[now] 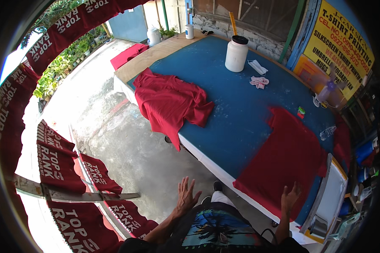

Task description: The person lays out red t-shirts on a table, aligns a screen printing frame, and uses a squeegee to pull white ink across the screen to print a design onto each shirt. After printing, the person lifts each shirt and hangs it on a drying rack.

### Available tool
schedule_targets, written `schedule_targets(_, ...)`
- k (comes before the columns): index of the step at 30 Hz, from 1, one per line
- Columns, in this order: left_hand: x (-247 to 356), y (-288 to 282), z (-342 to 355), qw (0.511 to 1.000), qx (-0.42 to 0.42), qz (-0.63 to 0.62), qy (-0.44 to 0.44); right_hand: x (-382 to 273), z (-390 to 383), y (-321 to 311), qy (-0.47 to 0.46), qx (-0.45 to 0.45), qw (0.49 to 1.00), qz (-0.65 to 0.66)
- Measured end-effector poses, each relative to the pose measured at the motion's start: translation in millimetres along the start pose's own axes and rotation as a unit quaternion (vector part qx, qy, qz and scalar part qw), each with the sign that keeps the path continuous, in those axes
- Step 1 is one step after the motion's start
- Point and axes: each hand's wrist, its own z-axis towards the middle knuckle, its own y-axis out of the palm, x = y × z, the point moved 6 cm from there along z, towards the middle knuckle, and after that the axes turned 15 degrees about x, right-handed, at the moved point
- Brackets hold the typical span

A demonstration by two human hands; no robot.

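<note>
My left hand [185, 197] is hanging in the air just off the near side of the blue table [232, 107], and its fingers are standing spread apart. My right hand [290, 198] is hanging at the table's near right part, with its thumb sticking out from the fingers. It is looking blurry, so I cannot tell how far apart the other fingers are, or if it is touching the shirt under it. That flat red T-shirt [278, 162] is lying on the table's near right part. A pale framed screen [334, 192] is resting at the table's right end. A bunched red shirt [169, 99] is drooping over the table's left front edge. Toward the table's back, a crumpled pinkish cloth [259, 82] is lying, then a white face mask [257, 67]. Near the table's back edge, a white jar with a black lid [236, 57] is standing up.
</note>
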Motion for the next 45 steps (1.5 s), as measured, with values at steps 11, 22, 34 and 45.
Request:
schedule_targets(11, -140, -74, 140, 0.986, 0.036, -0.023, -0.163, -577, 117, 122, -0.212, -0.107, 0.859, 0.453)
schedule_targets(22, -265, -147, 428, 0.985, -0.003, -0.043, -0.165, -816, 228, 264, -0.003, -0.316, 0.86, 0.401)
schedule_targets(34, -260, -313, 687, 0.979, -0.013, -0.13, 0.154, -1035, 128, -37, -0.36, -0.653, 0.29, 0.6)
schedule_targets(45, -402, -259, 712, 0.798, -0.529, -0.283, 0.05, -1188, 88, -80, -0.377, -0.575, 0.273, 0.673)
